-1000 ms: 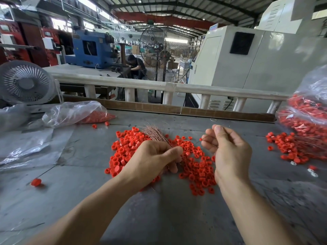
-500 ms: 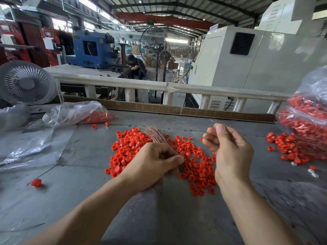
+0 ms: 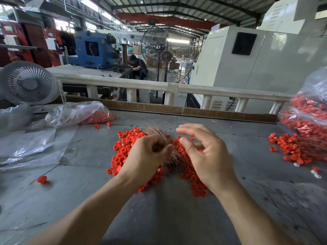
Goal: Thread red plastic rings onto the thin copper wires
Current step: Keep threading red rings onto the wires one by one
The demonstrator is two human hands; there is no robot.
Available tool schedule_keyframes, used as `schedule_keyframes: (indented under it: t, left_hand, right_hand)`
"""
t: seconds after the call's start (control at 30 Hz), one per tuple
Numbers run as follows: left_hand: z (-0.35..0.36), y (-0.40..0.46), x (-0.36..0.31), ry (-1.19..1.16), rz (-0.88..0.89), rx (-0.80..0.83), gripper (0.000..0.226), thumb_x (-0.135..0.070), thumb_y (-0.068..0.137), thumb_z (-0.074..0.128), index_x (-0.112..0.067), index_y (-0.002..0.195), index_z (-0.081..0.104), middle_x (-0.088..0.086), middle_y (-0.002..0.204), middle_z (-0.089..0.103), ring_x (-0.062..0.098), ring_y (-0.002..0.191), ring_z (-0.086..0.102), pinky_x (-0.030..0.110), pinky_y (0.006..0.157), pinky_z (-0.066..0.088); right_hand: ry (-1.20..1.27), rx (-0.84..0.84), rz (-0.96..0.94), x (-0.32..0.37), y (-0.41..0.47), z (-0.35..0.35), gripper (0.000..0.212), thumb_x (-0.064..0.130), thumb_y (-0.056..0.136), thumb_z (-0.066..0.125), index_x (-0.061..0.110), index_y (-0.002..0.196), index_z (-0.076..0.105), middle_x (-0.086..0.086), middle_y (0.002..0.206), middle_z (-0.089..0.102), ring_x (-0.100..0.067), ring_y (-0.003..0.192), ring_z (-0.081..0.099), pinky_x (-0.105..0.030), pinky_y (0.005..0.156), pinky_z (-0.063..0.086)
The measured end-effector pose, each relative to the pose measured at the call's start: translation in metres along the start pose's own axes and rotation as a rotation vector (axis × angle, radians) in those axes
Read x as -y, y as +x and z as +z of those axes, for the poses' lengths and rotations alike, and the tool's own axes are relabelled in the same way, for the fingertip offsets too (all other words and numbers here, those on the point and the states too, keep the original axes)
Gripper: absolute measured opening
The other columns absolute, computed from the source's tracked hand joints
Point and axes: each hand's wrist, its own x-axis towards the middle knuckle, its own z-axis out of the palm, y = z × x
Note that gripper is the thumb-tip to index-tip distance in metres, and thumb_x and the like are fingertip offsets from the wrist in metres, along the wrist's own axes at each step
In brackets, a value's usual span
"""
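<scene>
A loose pile of red plastic rings [image 3: 123, 151] lies on the grey table in front of me. My left hand [image 3: 145, 156] grips a bundle of thin copper wires [image 3: 155, 131]; the wire ends fan out above and below the fist. My right hand [image 3: 205, 152] hovers just right of the bundle, over the pile, with fingers spread and loosely bent, holding nothing I can see. A single ring on a wire [image 3: 42, 179] lies apart at the left.
A clear bag with red rings [image 3: 79, 114] and plastic sheeting [image 3: 30, 149] lie at the left by a white fan [image 3: 28, 84]. At the right, a full bag [image 3: 309, 117] and a heap of threaded rings [image 3: 290, 147]. A cardboard strip [image 3: 177, 110] edges the table's back.
My right hand has moved left and down from a raised pinch beside the pile to a spread pose close to the wire bundle. The left hand keeps its grip.
</scene>
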Motion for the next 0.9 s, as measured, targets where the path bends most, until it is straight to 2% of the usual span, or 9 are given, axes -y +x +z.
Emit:
schedule_keyframes:
  t: [0.1, 0.2, 0.3, 0.43, 0.53, 0.63, 0.73, 0.83, 0.9]
  left_hand:
    - [0.000, -0.002, -0.004, 0.048, 0.108, 0.047, 0.006, -0.016, 0.093, 0.075, -0.017, 0.087, 0.073, 0.007, 0.076, 0.071, 0.022, 0.062, 0.058, 0.037, 0.062, 0.051]
    - [-0.002, -0.002, -0.005, 0.074, 0.148, 0.041, 0.009, -0.015, 0.092, 0.075, -0.021, 0.086, 0.073, -0.001, 0.071, 0.068, 0.008, 0.058, 0.053, 0.026, 0.057, 0.048]
    - [-0.005, 0.001, -0.002, 0.108, 0.163, 0.019, 0.013, -0.016, 0.092, 0.075, -0.026, 0.084, 0.073, -0.004, 0.070, 0.067, 0.005, 0.059, 0.052, 0.025, 0.057, 0.047]
    - [-0.010, 0.005, 0.002, 0.210, 0.214, 0.002, 0.016, -0.021, 0.091, 0.076, -0.032, 0.080, 0.070, -0.014, 0.072, 0.067, 0.001, 0.061, 0.056, 0.013, 0.057, 0.042]
    - [-0.017, 0.009, 0.006, 0.390, 0.207, -0.063, 0.018, -0.025, 0.090, 0.076, -0.034, 0.077, 0.067, -0.023, 0.077, 0.067, -0.002, 0.072, 0.061, 0.008, 0.060, 0.042]
    - [-0.028, 0.013, 0.011, 0.585, 0.102, -0.091, 0.011, -0.029, 0.090, 0.074, -0.031, 0.080, 0.070, -0.020, 0.074, 0.066, -0.002, 0.072, 0.061, 0.015, 0.060, 0.044]
    - [-0.034, 0.012, 0.012, 0.700, 0.007, -0.027, 0.007, -0.029, 0.088, 0.075, -0.031, 0.082, 0.071, -0.018, 0.079, 0.067, 0.001, 0.074, 0.060, 0.028, 0.070, 0.052]
    - [-0.035, 0.011, 0.010, 0.772, -0.016, 0.055, 0.006, -0.033, 0.086, 0.078, -0.033, 0.090, 0.073, -0.017, 0.089, 0.066, 0.005, 0.086, 0.060, 0.030, 0.078, 0.051]
    - [-0.033, 0.010, 0.010, 0.821, -0.005, 0.087, 0.014, -0.038, 0.085, 0.080, -0.035, 0.097, 0.074, -0.017, 0.098, 0.064, 0.008, 0.092, 0.058, 0.029, 0.081, 0.047]
  right_hand:
    - [-0.213, 0.100, -0.115, 0.003, 0.001, 0.002, 0.023, 0.004, 0.094, 0.070, 0.017, 0.111, 0.079, 0.008, 0.118, 0.070, -0.011, 0.115, 0.062, -0.025, 0.099, 0.049]
    - [-0.276, 0.132, -0.112, 0.002, 0.001, 0.000, 0.013, 0.010, 0.095, 0.071, 0.015, 0.104, 0.079, 0.007, 0.104, 0.072, -0.015, 0.103, 0.064, -0.032, 0.092, 0.050]
    - [-0.338, 0.135, -0.113, 0.003, 0.002, -0.006, 0.006, 0.017, 0.095, 0.072, 0.017, 0.097, 0.077, 0.008, 0.094, 0.071, -0.015, 0.096, 0.064, -0.033, 0.085, 0.050]
    - [-0.436, 0.142, -0.115, 0.007, 0.001, -0.006, 0.002, 0.019, 0.092, 0.074, 0.020, 0.091, 0.073, 0.010, 0.089, 0.068, -0.013, 0.092, 0.060, -0.030, 0.078, 0.048]
    - [-0.482, 0.117, -0.074, 0.005, 0.000, -0.005, 0.004, 0.020, 0.093, 0.072, 0.022, 0.089, 0.071, 0.012, 0.087, 0.067, -0.009, 0.087, 0.058, -0.021, 0.072, 0.043]
    - [-0.467, 0.043, -0.017, 0.000, 0.001, -0.006, 0.009, 0.019, 0.094, 0.071, 0.023, 0.086, 0.069, 0.013, 0.083, 0.066, -0.007, 0.080, 0.058, -0.022, 0.068, 0.043]
    - [-0.435, 0.009, 0.015, -0.003, 0.000, -0.007, 0.011, 0.019, 0.094, 0.071, 0.025, 0.085, 0.068, 0.014, 0.081, 0.067, -0.006, 0.079, 0.059, -0.027, 0.068, 0.048]
    - [-0.417, 0.018, 0.029, -0.005, -0.001, -0.005, 0.011, 0.020, 0.094, 0.071, 0.026, 0.085, 0.068, 0.015, 0.082, 0.067, -0.005, 0.079, 0.059, -0.025, 0.070, 0.049]
    - [-0.408, 0.027, 0.038, -0.005, -0.002, -0.004, 0.012, 0.021, 0.094, 0.071, 0.027, 0.085, 0.068, 0.016, 0.082, 0.066, -0.003, 0.079, 0.059, -0.019, 0.069, 0.047]
